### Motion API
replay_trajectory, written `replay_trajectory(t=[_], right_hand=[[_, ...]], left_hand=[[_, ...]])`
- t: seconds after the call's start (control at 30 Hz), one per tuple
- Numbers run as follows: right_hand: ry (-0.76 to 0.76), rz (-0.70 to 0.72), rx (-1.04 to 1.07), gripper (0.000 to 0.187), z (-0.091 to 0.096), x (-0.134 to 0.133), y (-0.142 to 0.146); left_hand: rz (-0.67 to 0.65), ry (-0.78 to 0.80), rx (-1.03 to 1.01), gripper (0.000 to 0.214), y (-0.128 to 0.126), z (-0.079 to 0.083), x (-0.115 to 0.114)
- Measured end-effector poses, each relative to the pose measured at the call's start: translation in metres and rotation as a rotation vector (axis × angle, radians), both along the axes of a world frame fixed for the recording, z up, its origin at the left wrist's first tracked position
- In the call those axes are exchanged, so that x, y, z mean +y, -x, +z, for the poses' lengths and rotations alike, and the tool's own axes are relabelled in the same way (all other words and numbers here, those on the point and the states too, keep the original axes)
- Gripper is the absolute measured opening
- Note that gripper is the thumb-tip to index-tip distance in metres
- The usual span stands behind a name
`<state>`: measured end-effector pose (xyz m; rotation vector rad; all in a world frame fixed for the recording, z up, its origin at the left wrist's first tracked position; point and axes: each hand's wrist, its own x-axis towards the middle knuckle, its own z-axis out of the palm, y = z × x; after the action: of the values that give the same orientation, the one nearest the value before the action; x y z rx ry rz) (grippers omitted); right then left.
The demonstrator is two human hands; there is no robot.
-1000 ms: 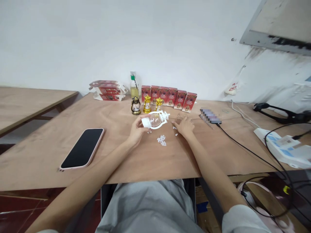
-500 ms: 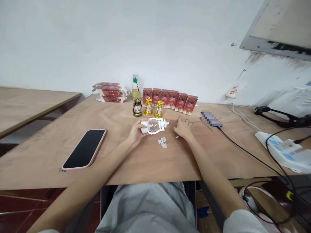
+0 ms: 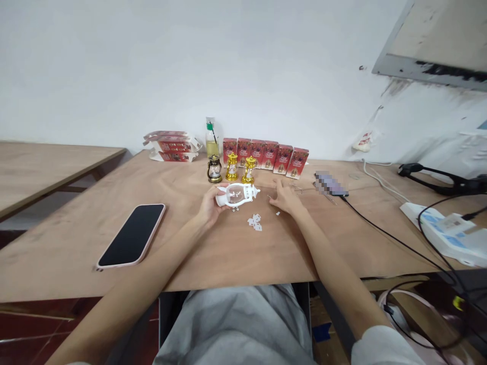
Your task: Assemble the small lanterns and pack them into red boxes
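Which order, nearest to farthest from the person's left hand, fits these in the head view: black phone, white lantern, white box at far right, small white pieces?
1. White lantern: held in the left hand itself.
2. Small white pieces: on the table, just to the hand's right.
3. Black phone: lying flat, farther off to the left.
4. White box: at the table's far right edge.

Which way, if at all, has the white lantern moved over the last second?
Yes. The white lantern in the left hand has shifted slightly left of the gold lanterns and now sits lower and flatter.
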<state>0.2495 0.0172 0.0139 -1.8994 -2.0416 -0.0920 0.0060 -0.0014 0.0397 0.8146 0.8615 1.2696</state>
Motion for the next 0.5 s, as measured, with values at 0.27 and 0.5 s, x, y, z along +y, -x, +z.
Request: replay_trajectory(t=[0.27, 0.5], right_hand=[[-0.246, 0.319, 0.71, 0.064, -0.007, -0.002, 0.024], [-0.239, 0.605, 0.943, 0.073, 0.0, -0.028, 0.062]], left_hand=[[0.076, 0.053, -0.021, 0.023, 0.004, -0.004, 0.006], [0.256, -0.003, 0.116, 0.016, -0.001, -0.008, 0.008]])
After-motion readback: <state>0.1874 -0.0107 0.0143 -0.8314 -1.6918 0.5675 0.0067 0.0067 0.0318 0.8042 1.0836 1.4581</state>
